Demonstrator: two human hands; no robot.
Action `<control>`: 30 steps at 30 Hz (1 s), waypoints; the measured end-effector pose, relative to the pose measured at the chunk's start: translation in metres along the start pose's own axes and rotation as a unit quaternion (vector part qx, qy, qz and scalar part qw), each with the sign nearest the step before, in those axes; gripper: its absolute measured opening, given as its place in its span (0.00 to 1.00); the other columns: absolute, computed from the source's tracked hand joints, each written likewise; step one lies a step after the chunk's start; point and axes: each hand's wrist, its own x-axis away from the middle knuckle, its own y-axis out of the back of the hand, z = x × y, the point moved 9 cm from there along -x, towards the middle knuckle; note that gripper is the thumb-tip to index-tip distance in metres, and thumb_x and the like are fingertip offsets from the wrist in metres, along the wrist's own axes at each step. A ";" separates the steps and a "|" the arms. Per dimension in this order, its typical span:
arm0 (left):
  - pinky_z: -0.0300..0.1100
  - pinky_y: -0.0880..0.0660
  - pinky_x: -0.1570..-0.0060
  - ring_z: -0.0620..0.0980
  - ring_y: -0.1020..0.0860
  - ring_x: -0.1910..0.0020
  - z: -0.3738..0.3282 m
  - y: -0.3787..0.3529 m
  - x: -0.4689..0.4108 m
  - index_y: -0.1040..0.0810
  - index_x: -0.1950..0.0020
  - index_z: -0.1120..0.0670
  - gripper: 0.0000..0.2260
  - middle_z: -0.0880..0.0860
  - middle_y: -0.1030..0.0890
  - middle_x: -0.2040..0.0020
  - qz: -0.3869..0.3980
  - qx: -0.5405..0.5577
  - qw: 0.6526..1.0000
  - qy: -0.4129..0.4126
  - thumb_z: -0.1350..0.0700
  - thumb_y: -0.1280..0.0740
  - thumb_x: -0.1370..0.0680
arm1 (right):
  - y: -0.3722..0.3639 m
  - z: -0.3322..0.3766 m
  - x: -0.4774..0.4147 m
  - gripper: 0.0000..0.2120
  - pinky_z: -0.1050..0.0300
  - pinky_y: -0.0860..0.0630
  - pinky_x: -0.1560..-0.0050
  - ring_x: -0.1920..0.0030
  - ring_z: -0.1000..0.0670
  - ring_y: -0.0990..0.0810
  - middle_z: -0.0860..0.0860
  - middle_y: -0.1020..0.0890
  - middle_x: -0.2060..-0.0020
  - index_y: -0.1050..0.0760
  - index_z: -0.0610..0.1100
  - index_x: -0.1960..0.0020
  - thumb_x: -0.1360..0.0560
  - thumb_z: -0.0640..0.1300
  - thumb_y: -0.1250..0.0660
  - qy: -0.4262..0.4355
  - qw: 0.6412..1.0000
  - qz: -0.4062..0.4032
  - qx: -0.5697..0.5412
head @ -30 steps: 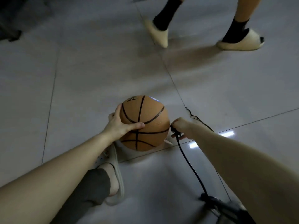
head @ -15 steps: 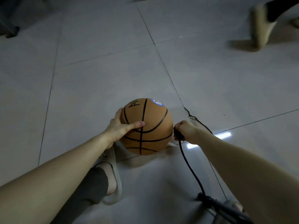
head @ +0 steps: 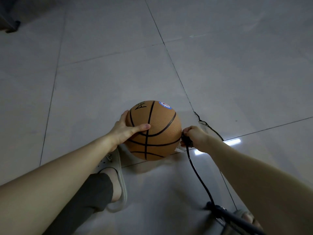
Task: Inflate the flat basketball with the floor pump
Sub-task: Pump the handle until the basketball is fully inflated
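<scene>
Basketball (head: pixel 154 131), orange w/ black seams, sat low at the floor (head: pixel 101 78), centre of view, just ahead of the person's slipper (head: pixel 116 168). It looked round, not sagging. Couldn't tell if it rested on the tile or was held just off it. A round blue-and-white sticker (head: pixel 165 105) showed near its top right, black lettering at top left.

L hand (head: pixel 124 131) was spread against the ball's left side: palm on the rubber, thumb straight across the front, fingers reaching round the far side, partly hidden. No pinch, just pressing.

R hand (head: pixel 194 136) was at the ball's right side, fingers curled and pinching the end of the black hose (head: pixel 198 173) right up against the ball. The tip was hidden by fingers, so couldn't tell if it was in the valve.

Hose ran from that hand down toward the viewer to the pump (head: pixel 228 216), dark, at the bottom right edge, only partly in frame. A foot (head: pixel 243 216) in a sandal showed just beside the pump.

A dark trouser leg (head: pixel 94 192) led to the pale slipper, near side of the ball.

Floor was large grey glossy tiles w/ dark grout lines. A crack (head: pixel 201 121) ran in the tile just right of the ball, and light glare (head: pixel 232 143) lay beyond the R hand. A dark object (head: pixel 8 22) sat at far top left, unclear what.
</scene>
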 end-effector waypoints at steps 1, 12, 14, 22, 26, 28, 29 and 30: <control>0.53 0.31 0.29 0.54 0.30 0.29 0.000 -0.001 0.001 0.49 0.19 0.43 0.64 0.51 0.30 0.26 0.006 0.006 1.000 0.004 0.29 0.20 0.47 | 0.001 0.000 0.002 0.09 0.39 0.21 0.48 0.63 0.40 0.22 0.38 0.23 0.60 0.29 0.39 0.53 0.20 0.32 0.47 -0.008 1.000 0.006 -0.013; 0.50 0.29 0.33 0.54 0.29 0.32 0.003 -0.006 0.008 0.49 0.19 0.41 0.65 0.51 0.30 0.27 -0.015 0.048 0.998 0.023 0.30 0.19 0.49 | 0.002 0.040 0.008 0.18 0.59 0.28 0.49 0.39 0.47 0.25 0.47 0.22 0.39 0.24 0.42 0.34 0.18 0.49 0.42 0.083 0.991 -0.014 0.100; 0.49 0.28 0.36 0.53 0.28 0.34 0.000 -0.010 0.011 0.49 0.19 0.42 0.65 0.51 0.30 0.28 -0.018 0.059 0.998 0.028 0.30 0.19 0.49 | 0.001 0.043 0.012 0.20 0.65 0.29 0.59 0.43 0.49 0.25 0.48 0.22 0.40 0.23 0.41 0.35 0.18 0.53 0.41 0.086 0.991 -0.010 0.102; 0.48 0.23 0.55 0.51 0.24 0.47 0.005 -0.058 0.041 0.45 0.21 0.43 0.53 0.51 0.27 0.34 0.022 0.125 0.988 0.089 0.36 0.20 0.39 | 0.034 0.029 0.036 0.41 0.52 0.29 0.39 0.41 0.49 0.21 0.52 0.18 0.43 0.17 0.47 0.46 0.44 0.78 0.30 0.061 0.982 0.022 0.180; 0.53 0.21 0.44 0.55 0.23 0.43 0.006 -0.065 0.041 0.44 0.22 0.41 0.55 0.51 0.26 0.35 0.000 0.119 0.989 0.084 0.35 0.19 0.43 | 0.033 0.018 0.047 0.41 0.54 0.31 0.48 0.41 0.50 0.22 0.53 0.20 0.41 0.19 0.49 0.42 0.43 0.77 0.30 0.042 0.983 0.038 0.178; 0.58 0.22 0.42 0.58 0.23 0.40 0.009 -0.065 0.037 0.42 0.23 0.40 0.57 0.52 0.25 0.34 -0.015 0.116 0.989 0.093 0.33 0.20 0.46 | 0.034 0.017 0.046 0.43 0.52 0.31 0.43 0.40 0.48 0.23 0.52 0.20 0.42 0.20 0.50 0.41 0.44 0.79 0.32 0.035 0.982 0.031 0.185; 0.58 0.22 0.42 0.59 0.23 0.40 0.011 -0.064 0.036 0.42 0.23 0.40 0.57 0.52 0.25 0.34 -0.022 0.115 0.988 0.099 0.33 0.20 0.47 | 0.033 0.017 0.046 0.43 0.51 0.31 0.41 0.40 0.48 0.23 0.52 0.20 0.42 0.20 0.49 0.41 0.43 0.80 0.33 0.033 0.981 0.030 0.191; 0.59 0.22 0.42 0.59 0.23 0.40 0.011 -0.063 0.035 0.42 0.23 0.40 0.56 0.52 0.25 0.34 -0.026 0.115 0.988 0.101 0.32 0.20 0.47 | 0.032 0.018 0.045 0.44 0.50 0.30 0.39 0.39 0.47 0.23 0.52 0.20 0.42 0.20 0.49 0.41 0.42 0.80 0.34 0.035 0.979 0.029 0.201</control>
